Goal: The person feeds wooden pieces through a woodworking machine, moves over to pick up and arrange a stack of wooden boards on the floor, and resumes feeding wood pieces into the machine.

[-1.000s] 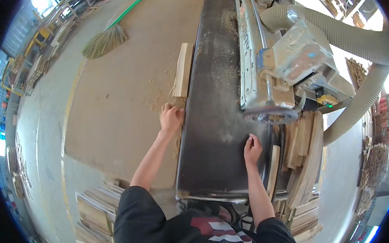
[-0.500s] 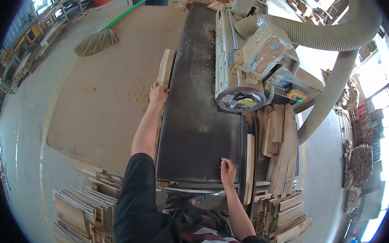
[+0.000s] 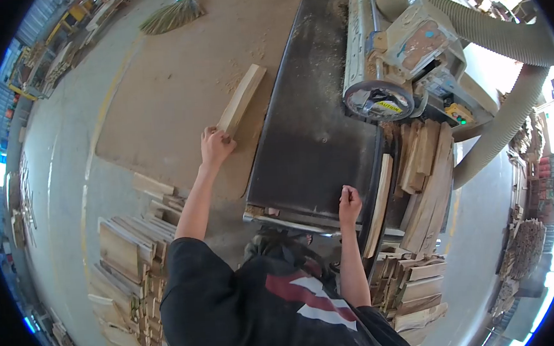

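Note:
My left hand (image 3: 217, 146) is closed around the near end of a pale wooden board (image 3: 243, 100). The board points away from me, slanting to the right, over the brown sheet (image 3: 159, 110) left of the machine. My right hand (image 3: 350, 205) is curled into a loose fist above the near end of the black conveyor belt (image 3: 314, 161), and nothing shows in its fingers. Just right of that fist, a long narrow wooden strip (image 3: 378, 205) lies along the belt's side. Beyond the belt's near end stands the machine head (image 3: 380, 97) with a yellow caution label.
Stacked boards (image 3: 120, 252) stand at lower left, and more boards (image 3: 417, 288) at lower right. Planks (image 3: 427, 183) lie beside the machine. A thick ribbed hose (image 3: 497, 36) arches at upper right. A straw broom (image 3: 172, 16) rests on the brown sheet.
My left hand has drawn the board left and back, away from the belt's edge. My right hand stays curled over the belt's near end. The whole view has shifted.

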Demonstrator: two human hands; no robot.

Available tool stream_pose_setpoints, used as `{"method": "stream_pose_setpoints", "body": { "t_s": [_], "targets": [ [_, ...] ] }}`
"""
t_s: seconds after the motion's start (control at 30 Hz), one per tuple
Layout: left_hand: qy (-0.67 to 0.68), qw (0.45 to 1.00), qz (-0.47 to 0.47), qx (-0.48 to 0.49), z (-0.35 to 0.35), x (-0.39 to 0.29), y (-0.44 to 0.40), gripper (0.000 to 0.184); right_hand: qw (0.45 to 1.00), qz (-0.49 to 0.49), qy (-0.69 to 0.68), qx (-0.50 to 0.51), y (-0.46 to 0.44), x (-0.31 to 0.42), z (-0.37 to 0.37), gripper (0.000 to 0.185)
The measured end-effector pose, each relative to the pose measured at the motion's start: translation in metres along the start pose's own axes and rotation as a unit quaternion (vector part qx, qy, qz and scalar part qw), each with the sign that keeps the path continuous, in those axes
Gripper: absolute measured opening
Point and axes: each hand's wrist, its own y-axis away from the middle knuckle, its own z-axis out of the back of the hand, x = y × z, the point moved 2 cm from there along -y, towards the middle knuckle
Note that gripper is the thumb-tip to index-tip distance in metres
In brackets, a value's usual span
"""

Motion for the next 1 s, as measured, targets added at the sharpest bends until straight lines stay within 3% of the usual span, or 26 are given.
{"method": "stream_pose_setpoints", "body": {
  "t_s": [0.13,0.2,0.23,0.27,0.3,0.33,0.37,0.43,0.47,0.53,0.67,0.73,0.77,0.83,0.87,0.9,0.93,1.0],
  "targets": [
    [-0.032,0.997,0.022,-0.068,0.033,0.012,0.05,0.045,1.0,0.018,0.014,0.004,-0.001,-0.003,-0.003,0.023],
    [0.041,0.996,0.074,-0.025,0.038,0.017,0.053,0.058,0.999,0.041,0.03,-0.014,-0.001,-0.008,-0.007,0.022],
    [0.137,0.975,0.174,0.026,0.044,0.017,0.053,0.06,0.998,0.036,0.044,-0.002,-0.001,-0.006,-0.006,0.021],
    [0.134,0.973,0.186,0.023,0.044,0.022,0.052,0.06,0.998,0.037,0.046,0.011,-0.002,-0.003,-0.007,0.021],
    [0.404,0.877,0.257,0.048,0.043,0.026,0.052,0.059,0.998,0.042,0.049,0.013,-0.003,-0.005,-0.006,0.021],
    [0.639,0.705,0.3,0.065,0.043,0.026,0.056,0.058,0.998,0.045,0.05,0.013,-0.003,-0.006,-0.006,0.021],
    [0.637,0.705,0.307,0.058,0.044,0.025,0.064,0.058,0.998,0.036,0.048,0.014,-0.002,-0.008,-0.006,0.021],
    [0.886,0.369,0.259,0.105,0.063,-0.018,0.071,0.056,0.998,0.042,0.05,0.017,-0.003,-0.006,-0.008,0.021],
    [0.887,0.369,0.26,0.099,0.059,-0.021,0.073,0.056,0.997,0.048,0.051,0.008,-0.002,-0.005,-0.008,0.021],
    [0.863,0.432,0.248,0.087,0.046,-0.022,0.081,0.063,0.997,0.048,0.061,0.012,-0.001,0.001,-0.009,0.021],
    [0.867,0.445,0.205,0.089,0.038,-0.046,0.099,0.064,0.998,0.035,0.039,0.027,-0.004,0.002,-0.007,0.022],
    [0.791,0.557,0.235,0.091,0.05,-0.079,0.118,0.061,0.999,0.033,0.025,0.027,-0.002,0.003,-0.003,0.023],
    [0.791,0.556,0.232,0.103,0.045,-0.087,0.129,0.061,0.999,0.03,0.022,0.04,-0.002,0.005,-0.003,0.023],
    [0.647,0.71,0.237,0.144,0.031,-0.103,0.15,0.062,0.998,0.043,0.007,0.053,-0.001,0.006,-0.001,0.024],
    [0.646,0.71,0.229,0.164,0.025,-0.114,0.161,0.062,0.999,0.035,0.008,0.033,-0.001,0.002,0.001,0.024],
    [0.441,0.863,0.173,0.174,0.024,-0.126,0.17,0.063,0.998,0.02,-0.004,0.06,0.001,0.0,0.002,0.026],
    [0.21,0.959,0.092,0.167,0.024,-0.14,0.175,0.064,0.996,0.003,-0.017,0.084,0.004,-0.001,0.005,0.028],
    [0.166,0.965,0.049,0.195,0.014,-0.174,0.182,0.068,0.994,-0.044,-0.037,0.093,0.017,0.0,0.016,0.028]
  ]
}}
